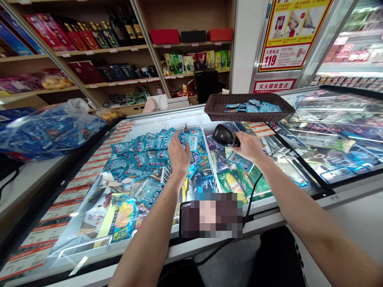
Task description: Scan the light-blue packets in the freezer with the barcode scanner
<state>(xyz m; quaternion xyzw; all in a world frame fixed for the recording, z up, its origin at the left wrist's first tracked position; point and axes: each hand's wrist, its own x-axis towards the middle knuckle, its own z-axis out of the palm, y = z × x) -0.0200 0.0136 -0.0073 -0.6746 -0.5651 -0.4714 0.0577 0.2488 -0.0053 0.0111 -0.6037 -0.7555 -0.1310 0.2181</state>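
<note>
The left hand's (pixel 179 155) grip was narrow on a blue packet (pixel 189 140), its white label facing up, over the packet pile (pixel 139 156) on the freezer's glass lid (pixel 74 241). The right hand (pixel 250 146) gripped a black scanner (pixel 223 135) close by. A clean read probably called for a flat, glare-free label and a steady, squarely aimed scanner.

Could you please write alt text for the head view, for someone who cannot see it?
A person's right hand holds a black scanner while the left hand holds a blue packet, above a glass-topped freezer. Similar packets lie heaped on top and in a wicker basket behind.
</note>
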